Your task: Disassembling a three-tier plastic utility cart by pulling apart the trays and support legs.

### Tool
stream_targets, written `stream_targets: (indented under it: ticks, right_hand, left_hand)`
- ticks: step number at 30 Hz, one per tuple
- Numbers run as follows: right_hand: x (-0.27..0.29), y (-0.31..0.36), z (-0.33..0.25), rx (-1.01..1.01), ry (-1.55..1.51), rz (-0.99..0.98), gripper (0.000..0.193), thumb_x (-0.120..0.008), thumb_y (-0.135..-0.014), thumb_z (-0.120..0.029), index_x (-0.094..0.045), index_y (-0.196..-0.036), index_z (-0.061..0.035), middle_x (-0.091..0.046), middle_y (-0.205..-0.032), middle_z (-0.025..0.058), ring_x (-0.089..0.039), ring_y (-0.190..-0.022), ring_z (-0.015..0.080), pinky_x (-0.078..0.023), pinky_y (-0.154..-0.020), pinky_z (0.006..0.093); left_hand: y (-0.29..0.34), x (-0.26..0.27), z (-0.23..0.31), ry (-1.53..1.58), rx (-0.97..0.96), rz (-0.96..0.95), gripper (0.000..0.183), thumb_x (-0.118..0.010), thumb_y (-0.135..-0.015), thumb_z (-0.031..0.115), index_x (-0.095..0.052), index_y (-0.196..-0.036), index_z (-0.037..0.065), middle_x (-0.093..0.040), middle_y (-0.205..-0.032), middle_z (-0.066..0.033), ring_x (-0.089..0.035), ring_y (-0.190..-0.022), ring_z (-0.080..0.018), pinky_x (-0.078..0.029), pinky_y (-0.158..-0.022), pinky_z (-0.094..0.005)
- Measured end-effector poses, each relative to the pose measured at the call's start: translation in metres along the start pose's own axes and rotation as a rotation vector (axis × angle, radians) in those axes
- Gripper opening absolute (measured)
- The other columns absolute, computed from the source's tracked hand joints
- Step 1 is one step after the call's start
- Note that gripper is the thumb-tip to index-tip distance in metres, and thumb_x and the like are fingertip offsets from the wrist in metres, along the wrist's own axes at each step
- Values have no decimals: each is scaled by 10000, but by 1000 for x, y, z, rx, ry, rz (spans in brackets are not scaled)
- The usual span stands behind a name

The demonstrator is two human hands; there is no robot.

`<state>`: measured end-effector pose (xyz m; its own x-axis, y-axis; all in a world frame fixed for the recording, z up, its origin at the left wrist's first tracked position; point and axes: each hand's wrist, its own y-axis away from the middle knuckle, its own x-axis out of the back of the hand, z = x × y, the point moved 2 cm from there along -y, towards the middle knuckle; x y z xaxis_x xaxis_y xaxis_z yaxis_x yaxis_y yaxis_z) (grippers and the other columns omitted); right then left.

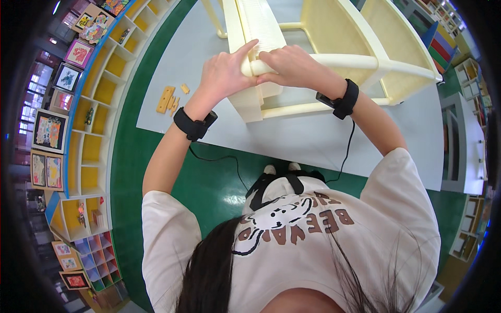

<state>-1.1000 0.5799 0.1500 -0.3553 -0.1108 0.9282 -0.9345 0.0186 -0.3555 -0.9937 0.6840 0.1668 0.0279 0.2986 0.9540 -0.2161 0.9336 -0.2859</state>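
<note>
A large cream plastic frame (342,61) of tubes, flat panels and a slatted board (258,23) lies on the grey table (203,128). My right hand (292,65) wraps round the near end of one thick tube. Right beside it, my left hand (227,74) grips the corner where that tube meets the board's edge, with one finger stretched along the board. The two hands nearly touch, and they hide the joint between tube and board. Black bands with small boxes (195,125) are strapped on both wrists.
Several small wooden pieces (166,99) lie on the table left of my left forearm. Black cables (237,166) hang from the wristbands. Curved white shelving with yellow backs (94,148) stands at the left over a green floor (219,193). A grey cabinet (462,146) is at the right.
</note>
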Motion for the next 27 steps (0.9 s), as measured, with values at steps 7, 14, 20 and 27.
stream_targets:
  ticks: [7, 14, 20, 27]
  right_hand:
    - [8, -3, -7, -12, 101, 32, 522, -574, -653, -510, -526, -694, 8, -534, -527, 101, -568, -528, 254, -443, -489, 309]
    - [10, -6, -6, -45, 129, 64, 564, -556, -624, -568, -533, -658, -6, -513, -479, 88, -565, -506, 231, -438, -463, 298]
    - [8, -11, -9, -128, 187, 86, 687, -492, -551, -705, -539, -565, -20, -498, -445, 81, -547, -454, 217, -425, -417, 281]
    - [9, -11, -9, -153, 174, 103, 693, -486, -546, -719, -552, -552, -29, -510, -452, 78, -548, -447, 217, -421, -407, 276]
  left_hand:
    - [-2, 7, -8, 98, -31, -29, 669, -706, -529, 414, -500, -1110, 154, -579, -617, -134, -569, -581, -301, -453, -549, -356]
    - [-5, 11, -9, 101, -26, -50, 677, -717, -524, 385, -481, -1120, 166, -584, -636, -141, -570, -604, -312, -451, -564, -358]
    - [-2, 9, -19, 150, 0, -37, 685, -725, -512, 379, -479, -1120, 181, -596, -669, -134, -575, -623, -317, -458, -574, -354]
    - [-4, 13, -19, 135, 13, -58, 675, -724, -509, 353, -479, -1115, 184, -598, -682, -132, -575, -629, -316, -459, -571, -350]
